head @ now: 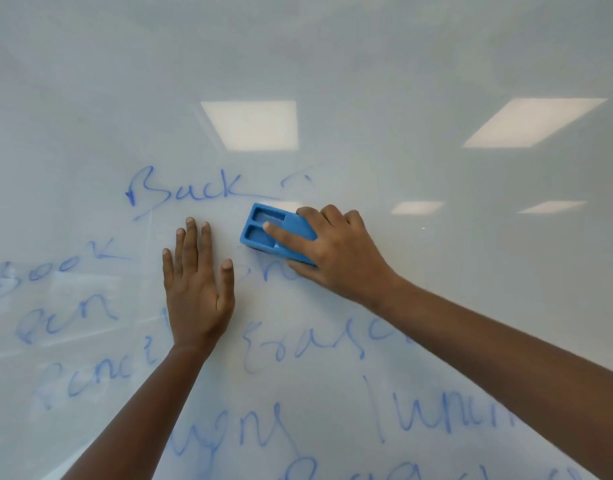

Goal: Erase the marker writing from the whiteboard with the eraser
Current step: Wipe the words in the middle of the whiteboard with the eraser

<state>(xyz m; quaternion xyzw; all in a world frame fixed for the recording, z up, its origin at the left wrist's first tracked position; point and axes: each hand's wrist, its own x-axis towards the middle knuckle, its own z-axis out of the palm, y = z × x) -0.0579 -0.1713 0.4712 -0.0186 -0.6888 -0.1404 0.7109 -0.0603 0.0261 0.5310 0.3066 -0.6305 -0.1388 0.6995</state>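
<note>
A glossy whiteboard (pixel 367 57) fills the whole view. Blue marker writing (pixel 180 190) covers its lower half: "Back" at the top, with several more words below and to the left. My right hand (pixel 336 251) grips a blue plastic eraser (pixel 263 233) and presses it flat on the board just right of and below "Back", the index finger lying across the eraser's top. A faint half-wiped stroke (pixel 298 180) sits above the eraser. My left hand (pixel 196 289) rests flat on the board with fingers spread, left of the eraser and apart from it.
Ceiling lights reflect off the board as bright rectangles (pixel 253 124) above the hands. My right forearm (pixel 505 358) crosses over words at the lower right. The upper half of the board carries no writing.
</note>
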